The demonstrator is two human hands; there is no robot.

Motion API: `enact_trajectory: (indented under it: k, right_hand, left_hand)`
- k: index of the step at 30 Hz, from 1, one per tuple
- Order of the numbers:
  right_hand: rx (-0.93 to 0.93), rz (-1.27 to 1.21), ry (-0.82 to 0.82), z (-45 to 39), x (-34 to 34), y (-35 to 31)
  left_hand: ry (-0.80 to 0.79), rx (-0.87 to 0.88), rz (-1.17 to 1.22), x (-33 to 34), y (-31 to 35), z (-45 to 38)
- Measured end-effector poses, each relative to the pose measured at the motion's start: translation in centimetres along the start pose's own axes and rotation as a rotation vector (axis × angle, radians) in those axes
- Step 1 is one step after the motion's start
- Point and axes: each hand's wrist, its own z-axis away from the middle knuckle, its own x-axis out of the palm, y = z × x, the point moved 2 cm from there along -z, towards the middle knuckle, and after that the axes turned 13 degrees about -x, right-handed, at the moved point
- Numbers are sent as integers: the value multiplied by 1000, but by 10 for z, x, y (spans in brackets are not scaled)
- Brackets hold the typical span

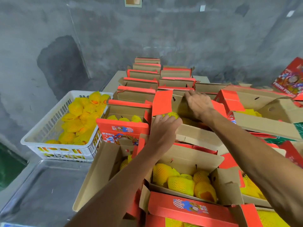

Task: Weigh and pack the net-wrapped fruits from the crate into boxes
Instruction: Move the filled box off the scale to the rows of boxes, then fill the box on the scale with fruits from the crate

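Where both arms reached forward over the packing table, the left hand (164, 128) lay curled over a yellow net-wrapped fruit (172, 114), grasping it at the near edge of an open red-and-brown box (165, 102). Right hand (199, 104): fingers bent over the far cardboard wall of that same box, gripping its top edge.

White slotted crate (54, 128): stood at the left, well filled with net-wrapped fruits (82, 118), yellow foam sleeves with orange showing through in places.

Box just left of the hands (123, 128): printed red front, three wrapped fruits visible along its back.

Nearest open box (188, 208): held several wrapped fruits (180, 184), one with its orange skin exposed.

Empty boxes (144, 82): two rows with raised flaps, running back toward the grey wall (147, 33).

Boxes at right (265, 110): flaps open, yellow netting partly visible inside.

Metal tray (41, 185): lay at lower left, just in front of the crate.
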Motion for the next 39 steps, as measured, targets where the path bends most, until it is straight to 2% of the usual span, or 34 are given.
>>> enact_trajectory:
  k: [6,14,19,23,31,39]
  right_hand:
    - [1,-15,94,4,-64,-6]
    - [-57,38,257,9,-152,-75]
    - [-126,41,292,-4,-193,-161]
    - [-166,11,313,-23,-217,-255]
    - [-201,-103,295,-58,-216,-427]
    - [-275,-241,218,-95,-186,-527]
  left_hand:
    - [65,33,-18,-53,-3,-2]
    - [216,23,35,-134,-44,44]
    - [291,-6,55,-178,-106,94]
    - [308,-22,42,-216,-186,139]
    - [191,-45,-22,-261,-335,222]
    - [93,-147,23,-257,-426,269]
